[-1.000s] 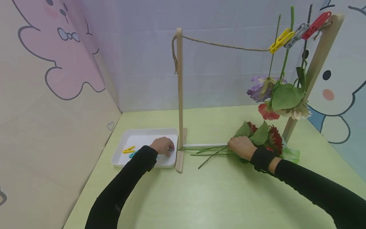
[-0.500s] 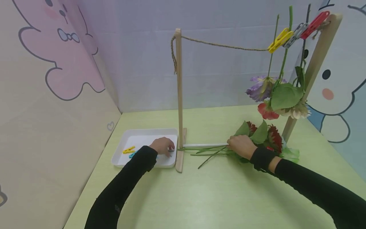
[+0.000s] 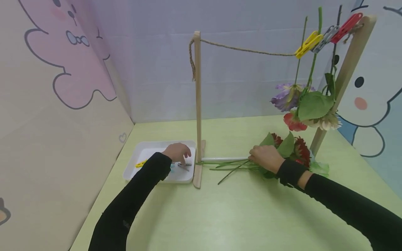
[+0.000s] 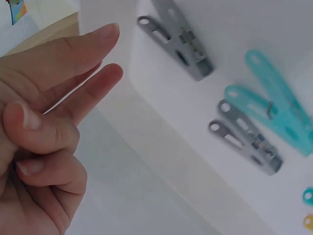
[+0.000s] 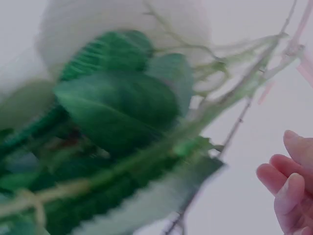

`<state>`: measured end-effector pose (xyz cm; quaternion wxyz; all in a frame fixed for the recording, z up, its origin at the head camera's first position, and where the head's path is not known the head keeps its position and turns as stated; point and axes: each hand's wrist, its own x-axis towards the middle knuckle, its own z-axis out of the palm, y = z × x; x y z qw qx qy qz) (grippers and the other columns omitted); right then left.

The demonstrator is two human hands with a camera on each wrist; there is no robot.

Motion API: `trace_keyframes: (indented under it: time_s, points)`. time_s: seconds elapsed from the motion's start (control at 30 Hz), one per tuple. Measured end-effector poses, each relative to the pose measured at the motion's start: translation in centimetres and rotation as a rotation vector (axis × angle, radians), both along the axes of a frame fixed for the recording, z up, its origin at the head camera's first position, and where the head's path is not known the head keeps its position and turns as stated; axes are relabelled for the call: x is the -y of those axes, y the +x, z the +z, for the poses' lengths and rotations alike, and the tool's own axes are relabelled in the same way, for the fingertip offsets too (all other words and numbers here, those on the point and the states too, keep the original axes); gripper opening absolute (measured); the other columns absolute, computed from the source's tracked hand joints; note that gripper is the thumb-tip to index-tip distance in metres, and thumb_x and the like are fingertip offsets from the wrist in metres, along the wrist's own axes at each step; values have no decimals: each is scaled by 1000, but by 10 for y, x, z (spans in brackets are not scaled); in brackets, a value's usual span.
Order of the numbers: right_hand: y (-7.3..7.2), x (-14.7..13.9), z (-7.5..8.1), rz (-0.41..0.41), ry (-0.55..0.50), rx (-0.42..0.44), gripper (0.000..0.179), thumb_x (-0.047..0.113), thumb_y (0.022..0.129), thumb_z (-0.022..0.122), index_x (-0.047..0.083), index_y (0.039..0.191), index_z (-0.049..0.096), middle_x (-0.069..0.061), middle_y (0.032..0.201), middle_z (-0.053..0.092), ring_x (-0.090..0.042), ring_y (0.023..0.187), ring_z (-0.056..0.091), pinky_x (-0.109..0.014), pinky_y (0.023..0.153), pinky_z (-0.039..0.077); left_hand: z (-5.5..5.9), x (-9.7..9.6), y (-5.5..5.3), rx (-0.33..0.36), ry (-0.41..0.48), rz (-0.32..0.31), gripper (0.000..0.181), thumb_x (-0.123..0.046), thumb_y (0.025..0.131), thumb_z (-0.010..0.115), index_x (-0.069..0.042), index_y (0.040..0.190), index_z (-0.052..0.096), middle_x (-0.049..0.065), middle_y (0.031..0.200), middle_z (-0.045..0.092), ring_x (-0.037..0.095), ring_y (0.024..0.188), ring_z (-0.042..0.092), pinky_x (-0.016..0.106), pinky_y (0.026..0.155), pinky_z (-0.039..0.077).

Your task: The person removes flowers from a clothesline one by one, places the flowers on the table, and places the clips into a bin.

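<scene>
My left hand (image 3: 177,153) hovers over the white tray (image 3: 138,148) with relaxed fingers and nothing between them. Two grey clothespins (image 4: 183,41) and a teal clothespin (image 4: 279,110) lie in the tray, beside that hand in the left wrist view. A yellow clothespin (image 3: 141,163) shows partly behind the sleeve. My right hand (image 3: 266,157) is at the stems (image 3: 232,164) of a bunch of artificial flowers (image 3: 301,151) lying on the table. In the right wrist view, its fingers (image 5: 271,177) curl loosely with nothing visible in them, beside green leaves (image 5: 117,107) and stems.
A wooden post (image 3: 198,97) stands right of the tray, joined by a twine rope (image 3: 245,48) to a leaning right post (image 3: 355,66). Yellow (image 3: 309,44), grey (image 3: 326,39) and red (image 3: 347,28) clothespins hang flowers upside down. A white bar (image 3: 224,159) runs low behind the stems.
My left hand has lifted slightly up and back from the grey clothespins, which now show below its fingers. The right hand stays at the stems, shifting only a little.
</scene>
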<state>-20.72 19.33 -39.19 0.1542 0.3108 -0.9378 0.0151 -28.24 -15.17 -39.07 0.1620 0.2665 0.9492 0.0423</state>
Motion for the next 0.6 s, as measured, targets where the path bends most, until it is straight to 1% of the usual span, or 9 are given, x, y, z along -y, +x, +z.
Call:
trace_keyframes:
  time_s: [0.07,0.17,0.23,0.3,0.37,0.43,0.5,0.57,0.6]
  points:
    - [1,1,7,-3,-18,-17,7,15,79,70,10,76,67,-1,66,54,-12,49,49,-25,44,39,15,-3,0,-13,-7,-16,35,-11,72,77,-11,105,67,1,96,68,18,91,61,36,79,48]
    - [4,1,21,-5,-48,-77,8,16,78,71,9,81,70,-3,69,59,-13,50,52,-26,45,42,46,-12,3,-6,-57,-36,34,-12,72,77,-11,105,67,1,94,69,17,87,62,33,75,49]
    - [4,1,32,-9,-70,-130,11,17,77,72,9,83,71,-4,70,62,-14,50,53,-27,43,41,71,-21,7,-11,-117,-68,34,-15,72,77,-13,105,68,0,94,69,15,81,63,30,70,50]
    - [3,0,46,-19,-92,-182,13,19,76,72,8,83,71,-5,71,65,-16,50,55,-28,42,40,100,-34,14,-8,-166,-105,33,-17,73,77,-13,105,69,0,97,68,15,77,63,28,66,50]
    - [1,-3,61,-29,-120,-222,15,20,76,72,7,83,72,-6,71,67,-17,49,56,-27,39,36,131,-49,21,-14,-180,-161,28,-18,74,76,-14,101,70,0,99,68,15,77,63,26,64,50]
    - [0,-7,77,-36,-159,-259,18,25,80,70,7,83,73,-8,71,68,-17,45,53,-26,36,30,162,-65,28,-26,-140,-209,22,-17,75,76,-13,96,71,0,98,67,16,78,62,26,65,50]
    - [0,-13,96,-38,-218,-308,22,26,83,67,5,83,73,-10,69,68,-18,44,52,-25,36,27,193,-82,35,-47,-93,-276,16,-16,76,74,-12,91,70,1,94,67,15,81,60,25,68,49]
    - [1,-20,115,-49,-292,-365,21,23,83,67,2,83,73,-12,66,67,-20,43,51,-25,38,26,221,-99,42,-86,-47,-324,11,-16,78,73,-11,86,69,0,88,66,14,77,58,25,67,48]
    - [3,-24,124,-70,-329,-389,21,21,83,68,1,83,73,-13,64,66,-20,43,50,-25,39,25,235,-107,45,-117,-31,-340,9,-17,78,73,-11,84,68,0,85,65,14,74,56,25,67,47]
